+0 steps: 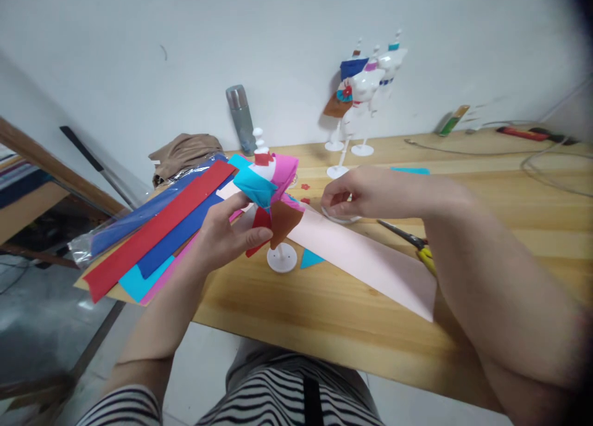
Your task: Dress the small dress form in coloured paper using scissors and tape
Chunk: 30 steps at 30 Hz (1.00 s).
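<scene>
My left hand (227, 231) is closed around a small white mannequin on a stand, with its thumb on the brown piece at the lower part. The mannequin (267, 170) stands upright and wears turquoise, magenta, red and brown pieces of cloth or felt. Its round white base (281, 259) rests on the table. To the right, my right hand (354, 194) has its fingers curled together over a white round dish or base (345, 219); whatever they hold is hidden. Small red flower shapes (305, 187) lie between the hands.
A long pale pink strip (365, 247) crosses the table beside yellow-handled scissors (412, 238). Coloured strips (162, 228) are piled at left, near a thermos (241, 118). Several dressed mannequins (365, 83) stand behind. A cable (467, 147) runs at the back right.
</scene>
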### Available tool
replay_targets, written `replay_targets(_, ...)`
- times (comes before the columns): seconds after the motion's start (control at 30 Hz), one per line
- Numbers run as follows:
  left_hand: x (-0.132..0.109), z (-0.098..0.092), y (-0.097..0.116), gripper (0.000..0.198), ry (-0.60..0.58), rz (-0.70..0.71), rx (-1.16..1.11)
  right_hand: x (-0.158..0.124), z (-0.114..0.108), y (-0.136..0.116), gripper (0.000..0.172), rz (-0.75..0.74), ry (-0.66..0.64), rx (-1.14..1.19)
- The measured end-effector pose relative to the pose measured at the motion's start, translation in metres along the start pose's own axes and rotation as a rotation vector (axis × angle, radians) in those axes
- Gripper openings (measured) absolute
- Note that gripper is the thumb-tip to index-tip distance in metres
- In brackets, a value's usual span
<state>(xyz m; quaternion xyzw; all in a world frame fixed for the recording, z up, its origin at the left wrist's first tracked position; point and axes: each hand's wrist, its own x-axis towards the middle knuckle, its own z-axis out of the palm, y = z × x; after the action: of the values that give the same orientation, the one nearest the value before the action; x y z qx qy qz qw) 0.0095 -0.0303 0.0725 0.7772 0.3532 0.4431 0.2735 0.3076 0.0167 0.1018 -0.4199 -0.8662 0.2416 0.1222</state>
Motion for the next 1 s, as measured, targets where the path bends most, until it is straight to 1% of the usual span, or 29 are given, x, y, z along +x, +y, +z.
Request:
replay_targets(0.07,0.0,-0.001,-0.002,0.05,0.0,-0.008,-0.045,0.001,0.0,-0.003,0.026,-0.03,-0.077,-0.016)
replay_targets(0.1,0.0,-0.002,-0.004,0.05,0.019,-0.015,-0.067,0.001,0.0,-0.005,0.034,-0.054,-0.078,0.001)
replay_targets(0.17,-0.001,-0.004,-0.01,0.051,0.09,-0.023,-0.091,0.001,0.001,-0.008,0.051,-0.102,-0.027,0.067)
replay_targets(0.23,-0.004,-0.004,-0.013,0.05,0.185,-0.007,-0.082,0.001,0.004,-0.01,0.059,-0.143,0.031,0.125)
replay_targets(0.33,-0.01,-0.001,-0.012,0.036,0.323,0.107,0.01,0.003,0.01,-0.013,0.057,-0.219,0.089,0.205)
replay_targets(0.4,-0.012,0.002,-0.01,0.021,0.394,0.243,0.075,0.005,0.015,-0.016,0.054,-0.274,0.111,0.245)
replay_targets(0.5,-0.015,0.006,-0.007,0.006,0.443,0.453,0.157,0.009,0.022,-0.024,0.045,-0.347,0.139,0.274)
replay_targets(0.57,-0.017,0.008,-0.005,0.004,0.449,0.526,0.222,0.01,0.026,-0.031,0.041,-0.359,0.146,0.276)
replay_targets(0.67,-0.022,0.011,0.0,0.007,0.441,0.498,0.301,0.011,0.03,-0.039,0.04,-0.341,0.131,0.272)
replay_targets(0.77,-0.026,0.013,0.003,0.007,0.438,0.462,0.333,0.01,0.032,-0.04,0.04,-0.345,0.107,0.286)
replay_targets(0.87,-0.028,0.015,0.002,0.006,0.432,0.48,0.321,0.01,0.033,-0.039,0.043,-0.325,0.117,0.287)
replay_targets(1.0,-0.028,0.017,-0.001,0.01,0.419,0.512,0.337,0.011,0.033,-0.039,0.039,-0.297,0.12,0.27)
